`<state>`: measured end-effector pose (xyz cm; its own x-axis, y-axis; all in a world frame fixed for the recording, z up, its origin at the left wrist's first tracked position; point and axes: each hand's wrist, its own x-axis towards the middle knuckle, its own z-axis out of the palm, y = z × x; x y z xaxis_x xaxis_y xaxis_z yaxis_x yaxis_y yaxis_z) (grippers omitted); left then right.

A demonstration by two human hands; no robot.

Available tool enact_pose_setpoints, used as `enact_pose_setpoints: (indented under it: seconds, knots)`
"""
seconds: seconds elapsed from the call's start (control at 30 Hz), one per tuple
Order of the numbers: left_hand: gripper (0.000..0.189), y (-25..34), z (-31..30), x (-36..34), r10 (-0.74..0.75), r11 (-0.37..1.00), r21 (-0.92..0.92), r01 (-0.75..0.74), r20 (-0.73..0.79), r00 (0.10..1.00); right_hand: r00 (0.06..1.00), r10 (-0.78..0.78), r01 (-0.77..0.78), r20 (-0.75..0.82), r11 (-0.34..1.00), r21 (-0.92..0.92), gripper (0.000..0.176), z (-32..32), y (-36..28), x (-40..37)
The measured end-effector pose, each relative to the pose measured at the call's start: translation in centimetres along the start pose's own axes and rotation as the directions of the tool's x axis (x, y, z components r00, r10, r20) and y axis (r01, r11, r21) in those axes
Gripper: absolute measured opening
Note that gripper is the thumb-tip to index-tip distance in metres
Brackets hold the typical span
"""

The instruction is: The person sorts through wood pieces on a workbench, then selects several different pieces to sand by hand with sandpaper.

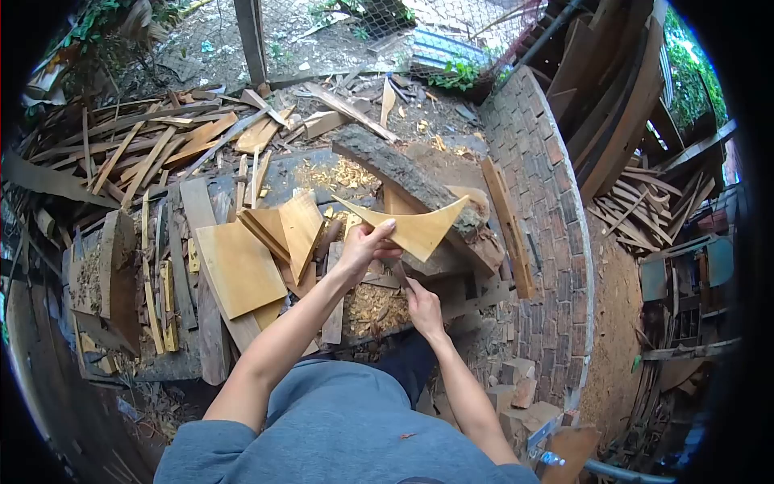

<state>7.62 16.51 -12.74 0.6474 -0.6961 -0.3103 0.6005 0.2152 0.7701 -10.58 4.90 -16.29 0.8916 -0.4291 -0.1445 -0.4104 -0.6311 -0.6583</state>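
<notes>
My left hand [364, 248] is closed on a thin yellow piece of wood [425, 229], its thumb on top. The piece has a curved-in upper edge and two pointed ends, and is held up in front of my body. Just below it, my right hand [424, 310] is wrapped round a brown handle [401, 274]; the far end of the handle is hidden behind my left hand and the wood. Behind the piece lies a thick, rough-barked slab [403, 173], slanting down to the right. Wood chips [376, 310] are heaped between my hands and my legs.
Flat yellow boards [239, 269] lie to the left, beside a wedge-shaped piece [300, 232]. Scrap wood [153, 149] is piled farther back. A low brick wall [556, 242] runs along the right, with a loose plank [508, 228] by it. Wire-mesh fencing [451, 24] stands at the back.
</notes>
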Motion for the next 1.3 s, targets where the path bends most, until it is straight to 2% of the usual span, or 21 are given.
enact_pose_setpoints:
  seconds: [0.07, 0.1, 0.13, 0.17, 0.23, 0.3, 0.37, 0.53, 0.63, 0.7, 0.8, 0.83, 0.9, 0.93, 1.0, 1.03, 1.1, 1.13, 1.17, 1.23, 1.3]
  knots:
    - [0.044, 1.6, -0.2, -2.4, 0.081, 0.993, 0.078, -0.089, 0.099, 0.992, 0.987, -0.159, 0.159, -0.007, 0.987, -0.015, 0.043, 2.2, 1.5, 0.7]
    - [0.044, 1.7, -0.8, -3.2, 0.072, 0.993, 0.081, -0.08, 0.105, 0.992, 0.989, -0.149, 0.149, -0.011, 0.989, -0.012, 0.043, 1.9, 0.2, 1.1]
    - [0.042, 1.8, -1.6, -3.9, 0.113, 0.966, 0.216, -0.14, 0.13, 0.985, 0.998, -0.061, 0.048, 0.025, 0.933, 0.356, 0.044, 1.2, -1.0, 2.0]
    - [0.04, 1.9, -2.3, -4.5, 0.154, 0.917, 0.343, -0.202, 0.161, 0.975, 0.996, 0.006, -0.064, 0.089, 0.74, 0.669, 0.046, -0.1, -2.7, 2.8]
    - [0.034, 2.6, -2.6, -6.5, 0.254, 0.891, 0.352, -0.288, 0.142, 0.957, 0.947, 0.26, -0.274, 0.188, 0.351, 0.895, 0.043, -3.1, -4.9, 2.8]
    - [0.032, 4.6, -3.2, -8.2, 0.178, 0.791, 0.533, -0.301, 0.27, 0.946, 0.984, 0.105, -0.154, 0.143, 0.109, 0.982, 0.046, -6.4, -6.9, 2.0]
    - [0.031, 5.6, -3.1, -9.4, 0.351, 0.667, 0.534, -0.519, 0.389, 0.852, 0.991, 0.086, -0.119, 0.106, 0.16, 0.98, 0.049, -8.2, -9.5, 0.8]
    - [0.032, 7.0, -3.5, -11.4, 0.417, 0.674, 0.435, -0.597, 0.443, 0.794, 0.998, -0.048, -0.026, 0.041, 0.279, 0.96, 0.056, -9.3, -11.9, -1.8]
    - [0.032, 6.7, -3.4, -12.1, 0.43, 0.705, 0.4, -0.586, 0.415, 0.802, 0.996, -0.06, -0.044, 0.062, 0.274, 0.961, 0.047, -9.1, -12.3, -2.2]
    - [0.04, 6.3, -3.1, -12.6, 0.164, 0.911, 0.36, -0.202, 0.135, 0.977, 0.993, 0.03, -0.119, 0.116, 0.382, 0.916, 0.045, -8.4, -11.8, -2.0]
    - [0.054, 3.4, -2.6, -11.7, 0.099, 0.981, 0.166, -0.103, 0.028, 0.995, 0.971, 0.146, -0.232, 0.191, 0.354, 0.906, 0.029, -5.1, -10.6, -1.7]
    - [0.057, 1.5, -2.9, -11.3, 0.091, 0.993, 0.079, -0.092, 0.016, 0.996, 0.952, 0.18, -0.294, 0.249, 0.299, 0.908, 0.033, -4.1, -10.5, -1.6]
    - [0.064, -0.6, -3.8, -11.1, -0.091, 0.995, -0.038, 0.09, -0.032, 0.995, 0.929, 0.185, -0.365, 0.32, 0.326, 0.872, 0.034, -2.1, -9.0, -1.5]
    - [0.064, -1.3, -4.8, -11.2, -0.075, 0.996, -0.044, 0.072, -0.073, 0.995, 0.923, 0.156, -0.385, 0.352, 0.33, 0.862, 0.034, -1.1, -7.8, -1.7]
    - [0.068, -2.5, -6.9, -11.3, -0.039, 0.999, 0.017, 0.042, -0.15, 0.988, 0.865, 0.201, -0.484, 0.46, 0.578, 0.657, 0.035, 0.5, -5.3, -1.9]
    - [0.074, -2.8, -8.7, -11.3, 0.004, 0.998, 0.063, 0.004, -0.128, 0.992, 0.858, 0.185, -0.488, 0.479, 0.584, 0.648, 0.035, 1.0, -4.9, -2.2]
    - [0.076, -1.0, -11.0, -13.1, 0.079, 0.986, 0.163, -0.045, -0.206, 0.975, 0.88, 0.031, -0.289, 0.473, 0.826, 0.484, 0.035, 1.8, -4.2, -2.7]
    - [0.077, -2.5, -14.7, -12.6, 0.13, 0.93, 0.363, -0.052, -0.194, 0.972, 0.867, 0.005, -0.234, 0.499, 0.887, 0.398, 0.035, 2.1, -3.1, -2.6]
    - [0.078, -1.3, -16.1, -13.6, 0.192, 0.917, 0.385, -0.105, -0.196, 0.962, 0.861, -0.006, -0.231, 0.509, 0.887, 0.401, 0.035, 2.2, -3.6, -2.2]
    - [0.076, 0.8, -21.9, -15.9, 0.136, 0.901, 0.432, 0.031, -0.35, 0.927, 0.801, 0.155, -0.495, 0.578, 0.714, 0.495, 0.036, 1.8, -4.8, -1.8]
    - [0.065, 2.8, -24.0, -18.1, 0.092, 0.879, 0.458, 0.131, -0.433, 0.897, 0.805, 0.186, -0.512, 0.564, 0.699, 0.5, 0.035, 2.4, -4.3, -1.3]
